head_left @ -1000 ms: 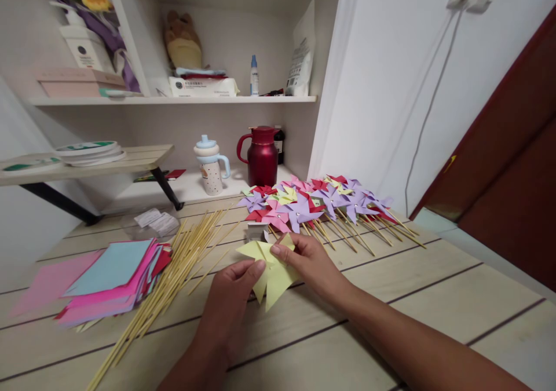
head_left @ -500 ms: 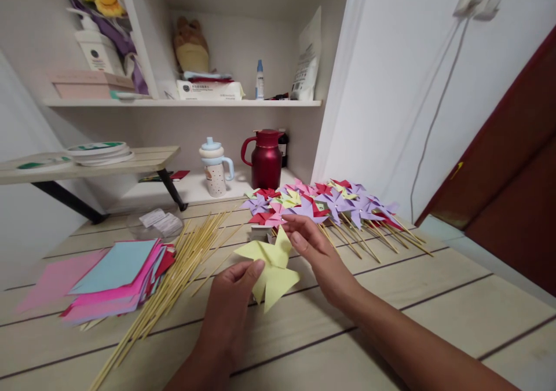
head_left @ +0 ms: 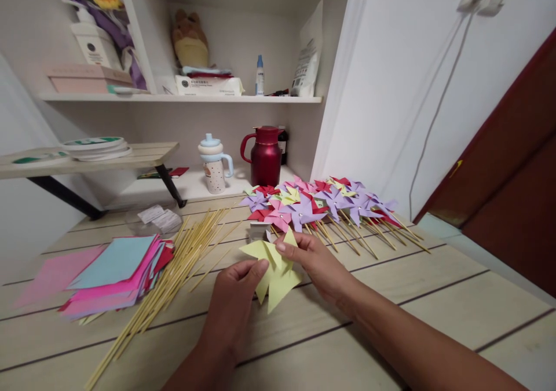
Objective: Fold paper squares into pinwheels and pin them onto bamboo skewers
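Observation:
A pale yellow paper pinwheel (head_left: 278, 284) is held in front of me above the table. My left hand (head_left: 237, 292) pinches its left side between thumb and fingers. At its upper right, my right hand (head_left: 315, 260) grips a blade with the thumb on top and the fingers behind. Just behind the pinwheel stands a small grey box (head_left: 259, 230), partly covered by it. Finished pinwheels (head_left: 334, 203) in purple, pink, red and yellow lie on sticks beyond my right hand. Thin wooden sticks (head_left: 174, 281) are spread to the left of my left hand.
A stack of coloured paper squares (head_left: 115, 263) lies at the left, near a clear container (head_left: 154, 220) with white packets. At the back stand a red jug (head_left: 266, 158) and a speckled cup (head_left: 214, 171). A small raised shelf (head_left: 147, 153) holds white rolls of tape.
My right hand has come down and closed on the pinwheel's upper right blade. The left hand keeps its pinch, and the pinwheel has shifted slightly right.

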{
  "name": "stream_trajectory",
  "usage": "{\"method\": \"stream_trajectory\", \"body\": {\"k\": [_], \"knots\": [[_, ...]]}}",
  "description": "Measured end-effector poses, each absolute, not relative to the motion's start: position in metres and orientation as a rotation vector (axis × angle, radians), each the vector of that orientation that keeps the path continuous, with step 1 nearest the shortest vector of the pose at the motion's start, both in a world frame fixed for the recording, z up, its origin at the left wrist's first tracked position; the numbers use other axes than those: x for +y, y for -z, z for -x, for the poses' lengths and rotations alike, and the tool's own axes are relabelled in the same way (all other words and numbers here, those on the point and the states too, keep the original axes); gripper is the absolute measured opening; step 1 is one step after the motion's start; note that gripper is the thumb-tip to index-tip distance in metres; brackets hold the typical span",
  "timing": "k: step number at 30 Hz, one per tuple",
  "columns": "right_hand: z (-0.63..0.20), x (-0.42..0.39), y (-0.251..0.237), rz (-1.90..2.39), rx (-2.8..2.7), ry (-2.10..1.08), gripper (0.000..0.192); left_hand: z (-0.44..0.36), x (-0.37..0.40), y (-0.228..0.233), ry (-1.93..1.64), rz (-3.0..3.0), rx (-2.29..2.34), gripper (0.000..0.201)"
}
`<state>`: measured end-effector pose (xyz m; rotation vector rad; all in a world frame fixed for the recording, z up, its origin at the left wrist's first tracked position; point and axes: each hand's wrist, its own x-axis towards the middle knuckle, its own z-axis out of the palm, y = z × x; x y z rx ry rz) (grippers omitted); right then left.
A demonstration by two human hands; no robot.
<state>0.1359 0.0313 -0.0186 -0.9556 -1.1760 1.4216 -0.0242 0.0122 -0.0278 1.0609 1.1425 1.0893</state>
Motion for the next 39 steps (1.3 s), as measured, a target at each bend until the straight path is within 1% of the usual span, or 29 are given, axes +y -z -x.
{"method": "stream_trajectory", "body": {"k": [4,12,21,29,32,36,39], "knots": [[-0.137,0.033,0.019,0.949,-1.188,-1.405,0.029,0.024,0.013,0.029,-1.108,-1.071,1.146,0.028],[-0.139,0.036,0.024,0.971,-1.267,-1.361,0.028,0.022,0.011,0.032,-1.102,-1.037,1.108,0.033],[-0.138,0.039,0.023,1.055,-1.288,-1.331,0.029,0.022,0.012,0.034,-1.110,-1.019,1.090,0.031],[-0.137,0.035,0.021,1.095,-1.338,-1.299,0.025,0.020,0.010,0.026,-1.100,-1.035,1.197,0.027],[-0.137,0.034,0.021,1.058,-1.346,-1.323,0.026,0.019,0.009,0.024,-1.113,-1.041,1.253,0.025],[-0.139,0.035,0.019,0.906,-1.333,-1.245,0.028,0.020,0.009,0.021,-1.209,-0.994,1.291,0.025],[-0.141,0.039,0.019,0.849,-1.233,-1.315,0.029,0.024,0.012,0.016,-1.285,-0.923,1.263,0.025]]}}
